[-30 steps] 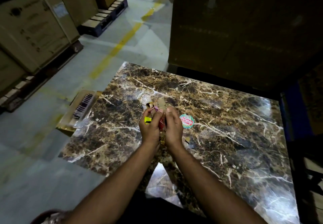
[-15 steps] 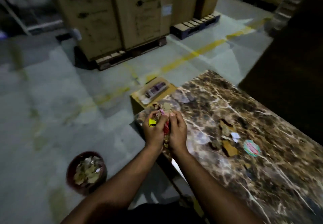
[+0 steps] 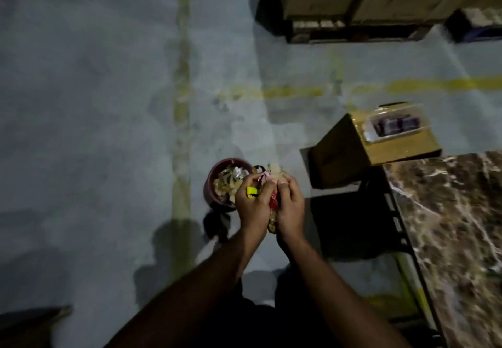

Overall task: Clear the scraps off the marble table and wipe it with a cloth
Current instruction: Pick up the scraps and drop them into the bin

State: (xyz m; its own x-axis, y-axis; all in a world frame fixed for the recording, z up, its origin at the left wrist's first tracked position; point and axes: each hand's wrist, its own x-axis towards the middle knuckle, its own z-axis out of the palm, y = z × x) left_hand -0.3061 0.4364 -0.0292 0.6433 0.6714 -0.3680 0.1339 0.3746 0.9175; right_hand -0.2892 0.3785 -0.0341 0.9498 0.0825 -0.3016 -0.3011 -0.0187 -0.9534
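We have swung away from the marble table (image 3: 459,239), which now sits at the right edge of the view, and our cupped hands have travelled with us: a second ago they were gathering over the middle of the slab, and now they hang out over the floor, off the table's left side. The left hand (image 3: 251,206) and right hand (image 3: 290,209) are pressed close together, fingers curled inward around one bunch of scraps (image 3: 273,201) (wrappers in red, yellow and pink, with a pale bit sticking out at the far end). Neither hand has loosened yet.

The dark red bin (image 3: 221,182) stands on the floor just to the left of our hands and slightly beyond them, already holding a heap of paper bits. So we judge this load is about to be dropped in, once the hands shift a little left and open over the rim. A cardboard box (image 3: 353,155) sits on the floor at the far left corner of the table.

The frame is blurred, so we cannot tell what remains on the slab now. No cloth is in view, and the wiping looks not yet begun.
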